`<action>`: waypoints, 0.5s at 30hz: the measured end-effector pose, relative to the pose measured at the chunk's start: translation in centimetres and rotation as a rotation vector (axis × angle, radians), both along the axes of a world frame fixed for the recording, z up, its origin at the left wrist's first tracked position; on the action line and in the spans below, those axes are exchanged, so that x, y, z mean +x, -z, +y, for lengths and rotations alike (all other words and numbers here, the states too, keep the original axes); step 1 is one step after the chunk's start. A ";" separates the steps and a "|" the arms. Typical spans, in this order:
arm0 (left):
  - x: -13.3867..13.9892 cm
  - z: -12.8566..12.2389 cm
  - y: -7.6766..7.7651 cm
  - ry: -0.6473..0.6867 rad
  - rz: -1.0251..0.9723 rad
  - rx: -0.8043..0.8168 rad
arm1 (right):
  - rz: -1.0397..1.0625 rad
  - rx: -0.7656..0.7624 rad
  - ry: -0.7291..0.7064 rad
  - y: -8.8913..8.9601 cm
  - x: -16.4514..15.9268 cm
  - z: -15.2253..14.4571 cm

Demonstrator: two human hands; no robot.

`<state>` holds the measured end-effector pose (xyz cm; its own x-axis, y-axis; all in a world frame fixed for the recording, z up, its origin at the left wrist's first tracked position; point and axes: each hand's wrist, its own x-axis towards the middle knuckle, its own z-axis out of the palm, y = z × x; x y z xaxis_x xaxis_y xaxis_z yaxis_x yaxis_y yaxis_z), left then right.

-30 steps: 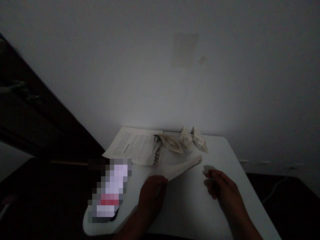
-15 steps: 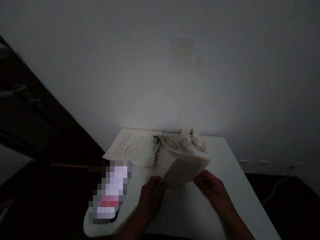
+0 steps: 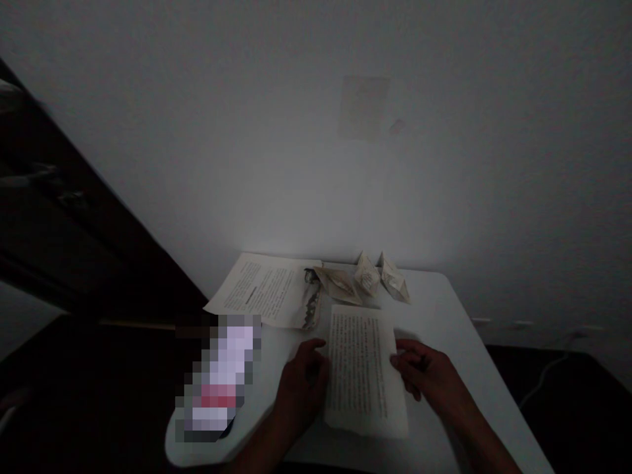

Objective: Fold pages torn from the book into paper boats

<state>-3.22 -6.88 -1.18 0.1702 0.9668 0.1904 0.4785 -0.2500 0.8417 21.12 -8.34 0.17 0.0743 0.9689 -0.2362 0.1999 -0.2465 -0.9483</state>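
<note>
A printed sheet of paper (image 3: 363, 368) lies upright in front of me on the white table, its lower edge slightly ragged. My right hand (image 3: 427, 372) pinches the sheet's right edge between thumb and fingers. At the left edge, my left hand (image 3: 305, 378) is curved, thumb and index finger apart, with its fingertips beside or just touching the paper. Behind the sheet stand three folded paper boats: a left one (image 3: 338, 284), a middle one (image 3: 367, 276) and a right one (image 3: 394, 280).
Another printed page with a dark picture (image 3: 266, 289) lies at the table's back left. A blurred-out phone-like object (image 3: 224, 375) rests along the left edge of the white table (image 3: 434, 296). The wall (image 3: 276, 164) stands right behind; a dark door (image 3: 74, 217) is at left.
The sheet was tilted up and turned between both hands; now it lies flatter, its long side pointing away from me. My left fingers have loosened and spread.
</note>
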 end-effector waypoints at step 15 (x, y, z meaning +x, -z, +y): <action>0.8 0.4 0.3 0.175 0.462 0.433 | -0.807 0.504 -0.393 -1.5 -1.3 1.2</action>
<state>-2.40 -6.44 -1.51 0.4755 0.7698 0.4258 0.6881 -0.6270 0.3652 19.82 -7.15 1.64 -0.3128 0.9317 0.1846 0.8039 0.3632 -0.4709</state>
